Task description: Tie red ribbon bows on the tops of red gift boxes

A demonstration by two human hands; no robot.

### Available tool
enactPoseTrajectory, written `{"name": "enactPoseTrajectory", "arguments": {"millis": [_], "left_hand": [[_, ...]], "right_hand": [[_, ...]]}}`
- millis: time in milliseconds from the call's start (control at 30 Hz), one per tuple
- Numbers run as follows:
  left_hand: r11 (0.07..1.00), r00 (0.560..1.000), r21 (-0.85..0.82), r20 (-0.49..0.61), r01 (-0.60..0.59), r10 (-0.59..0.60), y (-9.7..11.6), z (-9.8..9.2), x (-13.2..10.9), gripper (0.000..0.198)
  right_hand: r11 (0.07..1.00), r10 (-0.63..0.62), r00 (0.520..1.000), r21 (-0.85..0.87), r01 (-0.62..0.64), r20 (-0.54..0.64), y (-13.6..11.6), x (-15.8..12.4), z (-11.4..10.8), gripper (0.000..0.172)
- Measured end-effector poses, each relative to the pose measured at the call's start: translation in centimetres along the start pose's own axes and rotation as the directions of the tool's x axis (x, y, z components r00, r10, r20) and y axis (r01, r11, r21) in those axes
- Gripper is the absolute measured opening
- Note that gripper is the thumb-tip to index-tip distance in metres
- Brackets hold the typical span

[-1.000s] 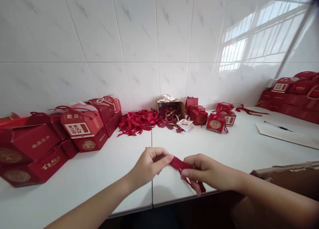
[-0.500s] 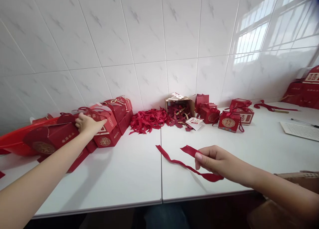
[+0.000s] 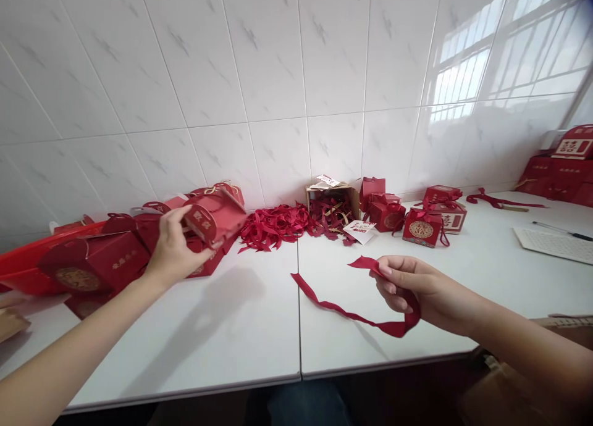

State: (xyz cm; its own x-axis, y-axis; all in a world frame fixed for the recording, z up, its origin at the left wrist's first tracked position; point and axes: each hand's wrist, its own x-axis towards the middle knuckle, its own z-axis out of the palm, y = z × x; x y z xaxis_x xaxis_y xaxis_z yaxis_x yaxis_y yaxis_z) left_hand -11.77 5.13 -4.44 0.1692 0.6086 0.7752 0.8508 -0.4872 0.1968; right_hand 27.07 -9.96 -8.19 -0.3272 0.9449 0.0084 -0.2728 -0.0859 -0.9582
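Observation:
My left hand (image 3: 178,247) grips a red gift box (image 3: 220,213) between thumb and fingers, tilted and lifted in front of the stacked red boxes (image 3: 104,259) at the left. At the right of centre, my right hand (image 3: 407,284) pinches a red ribbon (image 3: 333,305) near one end. That short end points left from the fingertips, while the rest loops below the hand and trails left over the white table (image 3: 231,352).
Behind lie a heap of red ribbons (image 3: 275,225) and an open carton (image 3: 356,200) of ribbons. Small tied boxes (image 3: 422,228) stand right of it. A notepad (image 3: 553,244) and pen (image 3: 560,229) lie far right. Another person's hand (image 3: 12,318) shows at the left edge.
My left hand has pulled a box from the stack and moved it up and right. My right hand has risen slightly with the ribbon. Another person's hand has appeared at the left edge.

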Motion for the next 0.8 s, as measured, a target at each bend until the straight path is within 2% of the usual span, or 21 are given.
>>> {"name": "enactPoseTrajectory", "arguments": {"millis": [33,100,200,267,333,400,433,467,500,533,600,633,700,800], "left_hand": [[0.994,0.997,-0.082,0.013,-0.073,0.074,1.2,0.3,-0.6,0.086],[0.958,0.991,-0.271,0.066,-0.093,0.115,3.6,0.8,-2.1,0.091],[0.863,0.962,-0.504,0.254,0.040,0.104,6.8,1.9,-4.7,0.093],[0.800,0.894,-0.575,0.433,0.173,0.118,8.2,2.8,-6.7,0.090],[0.761,0.789,-0.596,0.584,0.257,0.191,9.0,3.7,-8.6,0.089],[0.746,0.687,-0.608,0.666,0.272,0.292,9.4,4.6,-9.8,0.098],[0.739,0.659,-0.620,0.675,0.264,0.332,9.4,4.9,-10.0,0.106],[0.729,0.651,-0.636,0.670,0.253,0.357,9.5,5.2,-10.0,0.112],[0.716,0.666,-0.653,0.651,0.246,0.365,9.6,5.3,-9.7,0.112],[0.706,0.690,-0.666,0.629,0.241,0.358,9.9,5.2,-9.2,0.104],[0.717,0.725,-0.659,0.605,0.226,0.328,10.7,4.9,-7.8,0.068],[0.744,0.722,-0.634,0.615,0.211,0.318,11.3,4.5,-6.9,0.049],[0.824,0.674,-0.544,0.670,0.158,0.312,12.7,3.8,-5.1,0.030],[0.910,0.575,-0.409,0.763,0.076,0.294,14.7,2.9,-2.9,0.025]], "right_hand": [[1.000,-0.002,1.000,0.014,0.002,-0.002,0.0,0.0,0.0,0.028],[1.000,0.004,1.000,0.021,-0.003,-0.009,0.1,-0.1,0.0,0.027],[1.000,0.021,1.000,0.013,-0.020,-0.013,0.2,-0.1,0.2,0.026],[0.999,0.032,0.999,0.011,-0.032,-0.013,0.2,0.0,0.3,0.025],[0.999,0.040,0.999,0.003,-0.040,-0.018,0.2,0.0,0.3,0.024],[0.999,0.045,0.999,-0.021,-0.046,-0.030,0.3,0.0,0.3,0.022],[0.998,0.050,0.998,-0.041,-0.051,-0.037,0.3,0.1,0.2,0.022],[0.996,0.058,0.997,-0.062,-0.060,-0.044,0.4,0.1,0.2,0.021],[0.994,0.067,0.996,-0.081,-0.071,-0.051,0.4,0.1,0.2,0.021],[0.992,0.076,0.995,-0.095,-0.081,-0.062,0.5,0.2,0.1,0.021],[0.988,0.084,0.991,-0.116,-0.097,-0.106,0.6,0.4,0.1,0.021],[0.987,0.081,0.986,-0.129,-0.100,-0.144,0.7,0.6,0.0,0.021],[0.982,0.070,0.968,-0.153,-0.109,-0.241,0.8,0.8,-0.2,0.020],[0.977,0.073,0.938,-0.166,-0.136,-0.338,1.0,1.1,-0.5,0.021]]}}
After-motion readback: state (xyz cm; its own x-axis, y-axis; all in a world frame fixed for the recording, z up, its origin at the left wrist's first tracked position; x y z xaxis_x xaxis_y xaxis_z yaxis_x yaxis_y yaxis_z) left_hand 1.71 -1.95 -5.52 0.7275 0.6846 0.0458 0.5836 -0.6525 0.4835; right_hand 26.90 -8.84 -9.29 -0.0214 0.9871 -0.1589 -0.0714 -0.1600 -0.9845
